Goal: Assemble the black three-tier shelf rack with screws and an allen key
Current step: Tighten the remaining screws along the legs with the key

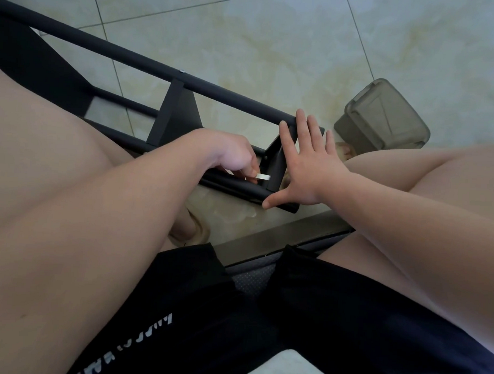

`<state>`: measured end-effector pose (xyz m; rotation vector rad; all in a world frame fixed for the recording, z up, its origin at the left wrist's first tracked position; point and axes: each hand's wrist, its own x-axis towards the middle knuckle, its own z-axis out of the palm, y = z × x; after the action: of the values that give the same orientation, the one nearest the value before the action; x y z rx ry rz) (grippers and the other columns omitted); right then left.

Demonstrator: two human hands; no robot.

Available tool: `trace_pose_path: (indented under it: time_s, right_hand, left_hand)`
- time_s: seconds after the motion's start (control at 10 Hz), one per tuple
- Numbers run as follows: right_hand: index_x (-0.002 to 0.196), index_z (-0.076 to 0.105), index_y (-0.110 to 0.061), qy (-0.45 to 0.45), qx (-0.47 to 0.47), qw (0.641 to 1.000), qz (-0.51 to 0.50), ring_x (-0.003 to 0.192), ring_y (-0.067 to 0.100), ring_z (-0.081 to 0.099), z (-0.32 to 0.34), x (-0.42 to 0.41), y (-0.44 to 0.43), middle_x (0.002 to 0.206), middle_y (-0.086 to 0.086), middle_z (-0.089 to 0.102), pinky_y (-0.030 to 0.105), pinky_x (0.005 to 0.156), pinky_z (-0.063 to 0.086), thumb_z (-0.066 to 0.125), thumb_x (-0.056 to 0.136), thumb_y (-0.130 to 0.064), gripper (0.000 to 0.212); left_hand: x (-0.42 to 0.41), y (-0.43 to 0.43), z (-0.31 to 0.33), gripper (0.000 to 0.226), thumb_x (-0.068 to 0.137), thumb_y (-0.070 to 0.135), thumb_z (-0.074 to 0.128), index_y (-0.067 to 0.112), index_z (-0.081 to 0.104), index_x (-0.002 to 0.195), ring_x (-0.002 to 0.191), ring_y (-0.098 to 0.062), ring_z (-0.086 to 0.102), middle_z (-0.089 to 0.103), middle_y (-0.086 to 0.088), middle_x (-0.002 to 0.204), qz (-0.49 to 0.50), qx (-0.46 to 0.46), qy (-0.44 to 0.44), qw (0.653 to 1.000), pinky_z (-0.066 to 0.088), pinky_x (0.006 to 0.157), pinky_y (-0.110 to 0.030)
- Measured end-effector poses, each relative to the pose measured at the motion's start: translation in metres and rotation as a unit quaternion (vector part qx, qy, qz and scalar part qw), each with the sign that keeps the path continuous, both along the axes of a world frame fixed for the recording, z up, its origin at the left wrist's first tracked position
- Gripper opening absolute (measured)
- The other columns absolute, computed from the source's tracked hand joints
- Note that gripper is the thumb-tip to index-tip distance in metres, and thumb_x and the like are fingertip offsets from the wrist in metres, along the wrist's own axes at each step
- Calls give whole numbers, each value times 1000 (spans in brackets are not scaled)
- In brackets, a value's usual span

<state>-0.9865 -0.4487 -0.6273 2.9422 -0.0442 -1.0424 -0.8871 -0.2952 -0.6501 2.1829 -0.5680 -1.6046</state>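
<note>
Fingers, left hand (236,157): pinching one allen key (263,176); right hand (304,164): five fingers spread flat on one rack (171,77)
Tub (384,116): one, on floor

I see the black shelf rack (171,77) lying on its side on the tiled floor (276,45), its tubes running diagonally. A silvery allen key (263,176) pokes toward the end panel (277,162) at the near tube.

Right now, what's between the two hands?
In the head view, a black end panel of the rack stands between the left hand, pinching a silvery allen key, and the flat right hand.
</note>
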Motion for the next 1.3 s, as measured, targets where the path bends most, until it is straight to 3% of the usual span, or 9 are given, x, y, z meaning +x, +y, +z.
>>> trace_pose_path:
  time_s: [0.1, 0.3, 0.4, 0.5, 0.8, 0.9, 1.0, 1.2, 1.3]
  right_hand:
    - [154, -31, -17, 0, -1, 1000, 1, 150, 38, -29, 0, 0, 0, 158, 18, -40, 60, 123, -6, 56, 50, -101, 160]
    - [153, -32, -17, 1, -2, 1000, 1, 150, 38, -29, 0, 0, 0, 158, 18, -40, 60, 123, -6, 55, 49, -101, 160]
    - [153, -32, -17, 1, -2, 1000, 1, 150, 38, -29, 1, 0, 0, 159, 18, -40, 60, 122, -7, 56, 49, -101, 160]
    - [153, -32, -17, 0, -3, 1000, 1, 150, 38, -29, 1, 0, 0, 159, 18, -39, 59, 122, -7, 56, 50, -101, 160]
    - [155, -29, -16, -8, 2, 1000, 0, 151, 39, -28, 0, -1, 1, 159, 19, -37, 61, 123, -7, 58, 50, -100, 160]
    - [155, -28, -16, -10, 7, 1000, -2, 151, 39, -28, 0, -1, 1, 160, 19, -37, 61, 123, -6, 59, 50, -100, 160]
    - [155, -28, -16, -10, 8, 1000, -4, 150, 39, -28, -1, -1, 0, 159, 19, -37, 61, 123, -6, 58, 48, -100, 161]
    - [156, -26, -15, -15, 10, 1000, -3, 151, 39, -27, -1, -1, 0, 160, 19, -36, 61, 122, -5, 59, 49, -99, 161]
    - [156, -26, -15, -16, 9, 1000, -3, 151, 40, -28, -1, -1, 1, 160, 19, -36, 61, 123, -5, 59, 49, -99, 161]
  left_hand:
    - [0, 0, -1, 10, 95, 17, 64, 21, 73, 96, 91, -15, 59, 63, 17, 82, -25, 7, -20, 999, 45, 87, -29]
    - [-1, -2, -1, 16, 95, 23, 64, 21, 72, 109, 99, -15, 55, 59, 17, 86, -63, 23, -31, 997, 38, 91, -28]
    - [0, -1, -2, 23, 91, 26, 64, 15, 73, 110, 107, -27, 63, 71, 1, 104, -55, 44, -55, 996, 47, 102, -41]
    - [3, 1, -1, 20, 87, 19, 61, 12, 76, 97, 102, -30, 70, 76, -7, 98, -13, 45, -56, 997, 54, 96, -47]
    - [5, -3, -4, 12, 83, 23, 66, 29, 75, 79, 85, -8, 69, 73, 4, 89, 61, -22, -28, 997, 56, 70, -26]
    - [0, -6, -8, 8, 84, 19, 67, 21, 75, 88, 79, -2, 72, 76, 6, 87, 133, -40, 28, 990, 56, 72, -26]
    - [-3, -10, -7, 9, 89, 15, 68, 10, 71, 96, 77, -8, 75, 77, 1, 76, 214, -54, 89, 971, 58, 74, -30]
    - [-6, -11, -5, 10, 92, 18, 68, 12, 70, 99, 75, -12, 74, 75, 1, 78, 268, -32, 71, 960, 56, 76, -30]
    - [-7, -12, -4, 7, 93, 23, 67, 18, 71, 95, 73, -10, 71, 75, 8, 69, 284, -22, 67, 956, 55, 75, -28]
